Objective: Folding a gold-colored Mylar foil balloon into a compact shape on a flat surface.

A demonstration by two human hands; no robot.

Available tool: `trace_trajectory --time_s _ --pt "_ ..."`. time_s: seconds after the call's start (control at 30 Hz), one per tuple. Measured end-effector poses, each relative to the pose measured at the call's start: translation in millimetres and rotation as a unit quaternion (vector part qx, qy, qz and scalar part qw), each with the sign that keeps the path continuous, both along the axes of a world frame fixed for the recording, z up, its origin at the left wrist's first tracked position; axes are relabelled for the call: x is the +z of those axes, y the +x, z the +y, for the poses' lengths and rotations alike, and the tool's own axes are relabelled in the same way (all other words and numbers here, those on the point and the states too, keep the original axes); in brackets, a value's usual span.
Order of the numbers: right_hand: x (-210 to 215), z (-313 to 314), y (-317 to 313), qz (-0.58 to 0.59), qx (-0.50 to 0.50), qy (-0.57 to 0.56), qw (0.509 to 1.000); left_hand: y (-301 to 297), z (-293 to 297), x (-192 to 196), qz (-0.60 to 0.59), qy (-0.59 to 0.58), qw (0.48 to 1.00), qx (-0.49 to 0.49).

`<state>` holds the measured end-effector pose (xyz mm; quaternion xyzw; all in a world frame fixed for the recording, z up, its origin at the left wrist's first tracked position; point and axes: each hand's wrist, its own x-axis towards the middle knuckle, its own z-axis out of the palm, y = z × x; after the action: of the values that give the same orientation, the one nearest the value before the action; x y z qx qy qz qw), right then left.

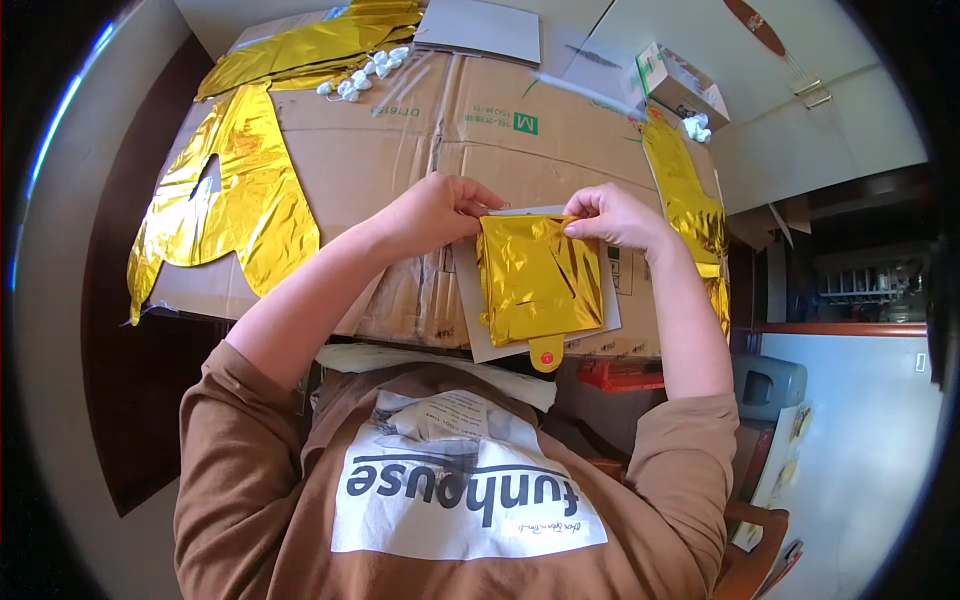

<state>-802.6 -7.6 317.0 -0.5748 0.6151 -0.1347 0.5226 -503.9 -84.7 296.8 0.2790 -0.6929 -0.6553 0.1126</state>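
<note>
A gold foil balloon (540,280), folded into a flat, creased square, lies on a pale card (490,347) at the near edge of the cardboard. From its near side sticks out a rounded gold tab with a red dot (546,357). My left hand (445,212) pinches the far left corner of the foil between thumb and fingers. At the far right corner, my right hand (615,216) has the foil edge between thumb and forefinger. Part of the card is hidden beneath the foil.
Flattened cardboard (380,150) covers the table. An A-shaped gold foil balloon (270,160) hangs over its left edge. Other gold foil (310,48), small white bundles (375,68) and grey card sheets (478,32) lie at the back. A small box (690,88) and gold foil (685,185) are right.
</note>
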Motion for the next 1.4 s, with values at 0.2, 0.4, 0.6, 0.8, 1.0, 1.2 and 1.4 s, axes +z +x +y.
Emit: trace_trajectory --time_s 0.2,0.4,0.6,0.8,1.0,1.2,1.4 --pt "7.8 3.2 6.1 0.042 -0.001 -0.005 0.999 -1.2 6.9 -5.0 -0.013 0.015 0.999 0.037" --pt "8.7 2.0 12.7 0.066 0.014 -0.014 0.998 -2.4 14.5 -2.8 -0.040 -0.056 0.995 0.073" --pt "2.0 3.7 14.7 0.070 -0.019 -0.048 0.996 -3.0 27.1 -3.2 -0.033 -0.143 0.983 0.106" --pt "33.1 53.0 53.6 0.327 0.072 -0.439 0.834 -6.5 24.2 -7.0 -0.053 -0.142 0.981 0.124" --pt "12.2 129.8 87.3 0.303 0.161 -0.451 0.824 -9.6 20.1 -8.0 -0.053 -0.122 0.984 0.118" --pt "-23.0 130.6 94.9 0.364 0.147 -0.539 0.746 -11.9 14.9 -7.5 -0.053 -0.092 0.989 0.107" --pt "-27.0 131.9 101.1 0.384 0.123 -0.558 0.726 -15.2 5.2 -11.7 -0.031 -0.002 0.994 0.109"
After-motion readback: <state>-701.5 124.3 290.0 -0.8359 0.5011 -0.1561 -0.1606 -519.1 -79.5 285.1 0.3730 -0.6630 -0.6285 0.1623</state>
